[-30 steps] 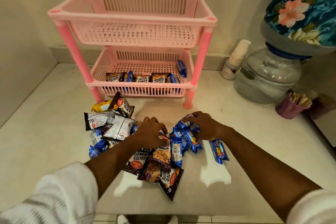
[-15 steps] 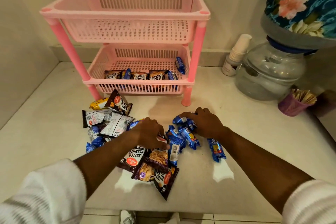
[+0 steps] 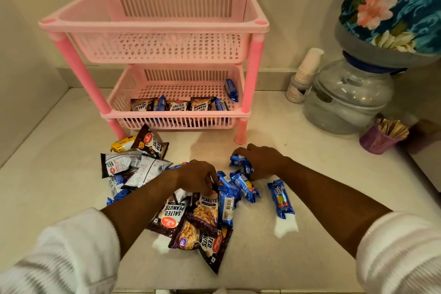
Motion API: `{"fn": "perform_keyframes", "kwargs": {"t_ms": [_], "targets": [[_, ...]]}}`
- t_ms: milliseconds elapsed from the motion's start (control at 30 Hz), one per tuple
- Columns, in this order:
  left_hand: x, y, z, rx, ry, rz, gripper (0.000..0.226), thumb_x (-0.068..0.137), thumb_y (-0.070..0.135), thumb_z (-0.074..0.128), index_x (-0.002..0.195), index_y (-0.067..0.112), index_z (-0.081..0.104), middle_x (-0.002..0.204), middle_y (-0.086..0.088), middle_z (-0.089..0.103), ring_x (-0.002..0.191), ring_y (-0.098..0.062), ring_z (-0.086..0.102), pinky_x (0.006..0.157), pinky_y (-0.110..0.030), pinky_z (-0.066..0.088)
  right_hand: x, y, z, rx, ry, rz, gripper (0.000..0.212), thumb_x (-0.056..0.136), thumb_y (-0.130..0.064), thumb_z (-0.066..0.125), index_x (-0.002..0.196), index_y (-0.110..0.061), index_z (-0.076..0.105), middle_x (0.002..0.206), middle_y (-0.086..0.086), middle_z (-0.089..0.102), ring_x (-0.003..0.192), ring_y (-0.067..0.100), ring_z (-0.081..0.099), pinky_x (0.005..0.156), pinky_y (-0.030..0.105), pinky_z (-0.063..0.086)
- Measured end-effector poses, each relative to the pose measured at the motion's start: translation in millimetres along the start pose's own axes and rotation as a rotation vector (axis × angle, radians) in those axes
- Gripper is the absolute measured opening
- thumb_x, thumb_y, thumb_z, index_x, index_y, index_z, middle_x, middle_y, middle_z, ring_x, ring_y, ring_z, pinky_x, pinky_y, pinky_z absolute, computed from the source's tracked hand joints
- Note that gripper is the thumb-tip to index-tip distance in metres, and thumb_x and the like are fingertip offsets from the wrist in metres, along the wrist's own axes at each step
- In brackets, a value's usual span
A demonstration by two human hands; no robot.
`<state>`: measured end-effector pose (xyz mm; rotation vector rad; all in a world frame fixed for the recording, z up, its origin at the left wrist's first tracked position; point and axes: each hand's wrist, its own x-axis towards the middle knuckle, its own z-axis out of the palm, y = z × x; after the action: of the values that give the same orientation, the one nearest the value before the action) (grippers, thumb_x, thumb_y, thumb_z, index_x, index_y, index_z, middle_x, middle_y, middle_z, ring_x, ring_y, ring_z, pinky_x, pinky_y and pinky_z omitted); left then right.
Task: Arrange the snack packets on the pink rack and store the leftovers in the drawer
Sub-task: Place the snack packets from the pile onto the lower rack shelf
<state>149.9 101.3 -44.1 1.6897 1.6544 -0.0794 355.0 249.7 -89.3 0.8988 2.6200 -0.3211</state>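
A pink rack (image 3: 152, 26) with two tiers is seen at the back of a white counter (image 3: 310, 258), close to the wall. Its upper basket (image 3: 157, 48) holds nothing that can be seen. In the lower basket (image 3: 176, 122), peanut packets (image 3: 178, 105) and blue packets are lined up along the front wall, and one blue packet (image 3: 231, 89) is propped against the right side. A loose pile of snack packets (image 3: 191, 212) is spread on the counter in front of the rack: dark peanut packets, silver-backed ones (image 3: 119, 166), a yellow one (image 3: 123, 147) and blue biscuit packets (image 3: 245, 186). The left hand (image 3: 195, 178) is laid palm down on the middle of the pile, its fingers curled onto the top edge of a peanut packet; whether the packet is actually pinched cannot be told. The right hand (image 3: 261, 162) is curled over a blue packet (image 3: 239, 161) at the pile's right edge, the fingers bent around it, though a firm hold cannot be confirmed. One biscuit packet (image 3: 280, 198) is left apart on the right. A water dispenser (image 3: 346, 100), stacked paper cups (image 3: 307, 67) and a purple cup (image 3: 377, 141) are stood to the right of the rack.
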Motion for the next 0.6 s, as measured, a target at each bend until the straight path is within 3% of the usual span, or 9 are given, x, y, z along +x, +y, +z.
{"fn": "perform_keyframes", "kwargs": {"t_ms": [100, 233, 300, 367, 433, 500, 600], "targets": [[2.5, -2.8, -8.3, -0.131, 0.114, 0.004, 0.043, 0.079, 0.034, 0.078, 0.117, 0.017, 0.064, 0.108, -0.001, 0.066, 0.099, -0.017, 0.062, 0.083, -0.028, 0.05, -6.8, 4.7, -5.1, 0.2, 0.087, 0.027, 0.092, 0.073, -0.048, 0.081, 0.147, -0.04, 0.026, 0.128, 0.006, 0.053, 0.107, 0.026, 0.059, 0.089, 0.038, 0.052], [5.7, 0.1, -19.9, -0.489, 0.366, 0.008, 0.043, 0.083, 0.039, 0.074, 0.117, 0.019, 0.059, 0.104, 0.001, 0.067, 0.091, -0.014, 0.061, 0.074, -0.025, 0.048, -15.2, -10.5, -31.2, 0.703, 0.251, -0.015, 0.097, 0.068, -0.034, 0.087, 0.148, -0.034, 0.032, 0.14, -0.001, 0.055, 0.116, 0.016, 0.06, 0.095, 0.033, 0.052], [7.7, 7.3, -25.8, -0.704, 0.431, 0.009, 0.046, 0.086, 0.04, 0.07, 0.125, 0.02, 0.054, 0.114, 0.0, 0.063, 0.102, -0.016, 0.06, 0.082, -0.03, 0.05, -20.8, -27.5, -46.6, 1.022, 0.219, -0.042, 0.098, 0.068, -0.032, 0.088, 0.147, -0.041, 0.032, 0.135, -0.005, 0.061, 0.109, 0.013, 0.068, 0.083, 0.038, 0.061], [7.1, 13.6, -32.1, -0.927, 0.421, 0.052, 0.043, 0.091, 0.038, 0.064, 0.129, 0.023, 0.05, 0.126, 0.0, 0.059, 0.114, -0.018, 0.059, 0.097, -0.04, 0.05, -23.0, -42.3, -56.4, 1.236, 0.2, -0.063, 0.088, 0.072, -0.027, 0.086, 0.143, -0.047, 0.037, 0.126, -0.003, 0.065, 0.101, 0.02, 0.073, 0.065, 0.044, 0.062], [3.7, 14.9, -37.4, -1.118, 0.355, 0.119, 0.041, 0.092, 0.038, 0.062, 0.13, 0.03, 0.049, 0.132, 0.002, 0.057, 0.118, -0.019, 0.059, 0.102, -0.045, 0.048, -22.3, -53.5, -63.4, 1.338, 0.221, -0.09, 0.073, 0.079, -0.023, 0.081, 0.136, -0.051, 0.046, 0.123, 0.003, 0.065, 0.1, 0.025, 0.073, 0.062, 0.049, 0.061], [1.1, 9.0, -41.2, -1.24, 0.296, 0.177, 0.043, 0.091, 0.038, 0.063, 0.132, 0.03, 0.051, 0.131, 0.002, 0.061, 0.118, -0.02, 0.061, 0.1, -0.046, 0.05, -18.5, -63.1, -67.7, 1.387, 0.22, -0.12, 0.064, 0.083, -0.02, 0.075, 0.133, -0.051, 0.051, 0.121, 0.007, 0.066, 0.102, 0.029, 0.072, 0.068, 0.055, 0.059], [0.2, -2.7, -46.5, -1.404, 0.264, 0.2, 0.04, 0.092, 0.033, 0.064, 0.13, 0.027, 0.055, 0.124, -0.001, 0.068, 0.112, -0.025, 0.066, 0.085, -0.045, 0.057, -10.7, -76.5, -70.0, 1.44, 0.198, -0.168, 0.054, 0.087, -0.016, 0.069, 0.132, -0.043, 0.057, 0.12, 0.009, 0.069, 0.106, 0.034, 0.07, 0.071, 0.051, 0.058]]}}
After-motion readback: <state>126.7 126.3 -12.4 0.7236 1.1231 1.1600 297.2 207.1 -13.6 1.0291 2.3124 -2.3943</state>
